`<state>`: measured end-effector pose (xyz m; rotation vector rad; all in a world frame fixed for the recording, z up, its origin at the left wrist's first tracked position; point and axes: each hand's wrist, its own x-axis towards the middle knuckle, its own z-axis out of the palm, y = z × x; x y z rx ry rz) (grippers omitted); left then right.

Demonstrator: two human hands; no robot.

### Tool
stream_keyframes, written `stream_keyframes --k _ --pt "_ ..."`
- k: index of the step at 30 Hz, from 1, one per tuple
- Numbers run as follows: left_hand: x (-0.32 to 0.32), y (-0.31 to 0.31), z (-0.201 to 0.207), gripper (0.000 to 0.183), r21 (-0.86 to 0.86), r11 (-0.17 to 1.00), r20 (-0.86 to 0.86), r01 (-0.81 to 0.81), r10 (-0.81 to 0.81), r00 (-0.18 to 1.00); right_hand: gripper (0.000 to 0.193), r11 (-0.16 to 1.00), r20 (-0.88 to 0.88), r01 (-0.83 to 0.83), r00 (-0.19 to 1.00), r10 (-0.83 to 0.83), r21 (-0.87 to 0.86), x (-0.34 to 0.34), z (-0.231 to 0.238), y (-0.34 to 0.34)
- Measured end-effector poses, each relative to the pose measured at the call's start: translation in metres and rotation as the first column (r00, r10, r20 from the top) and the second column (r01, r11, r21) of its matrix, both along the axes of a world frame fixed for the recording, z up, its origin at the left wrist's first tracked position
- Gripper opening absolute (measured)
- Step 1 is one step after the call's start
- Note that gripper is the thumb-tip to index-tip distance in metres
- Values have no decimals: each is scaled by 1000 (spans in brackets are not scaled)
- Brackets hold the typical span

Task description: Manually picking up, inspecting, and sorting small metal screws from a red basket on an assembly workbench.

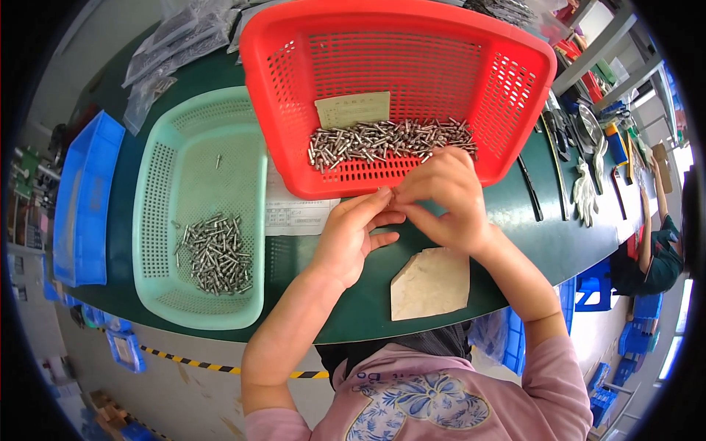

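Note:
In front of the red basket (397,20), my left hand (349,231) and my right hand (448,202) meet fingertip to fingertip. Both are closed in a pinch; whatever sits between the fingertips is too small and hidden to name. Tilted toward me, the red basket carries a heap of small metal pins (390,140) along its lower side, with a pale card (351,110) behind them. To the left, a light green basket (145,290) contains a smaller pile of similar metal pins (217,253), plus one lying apart (218,162).
A tan sheet (430,287) lies near the table edge below my right hand. Printed paper (298,217) is partly under the baskets. A blue bin (84,198) stands far left; plastic bags (176,48) lie behind. Gloves (585,192) and tools are at right, near another person (651,250).

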<state>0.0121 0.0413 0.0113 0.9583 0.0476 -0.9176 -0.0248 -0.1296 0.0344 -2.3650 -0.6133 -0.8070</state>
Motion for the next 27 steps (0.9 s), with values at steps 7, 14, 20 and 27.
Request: stream_keyframes --k 7,14,20,27 --pt "-9 -2 -4 25 -28 998 49 62 -61 997 27 994 -1 52 999 -53 96 -20 -11 1" --pt "-1 -16 -1 31 15 987 157 161 -162 974 40 999 -132 35 991 -29 41 -18 -12 -25" --pt "-8 1 -18 25 -46 991 156 129 -120 980 40 998 -131 -19 991 10 -67 -10 -13 2" --pt "-21 -41 -19 8 11 987 216 161 -159 963 44 943 -323 9 940 106 334 -42 -52 -37"
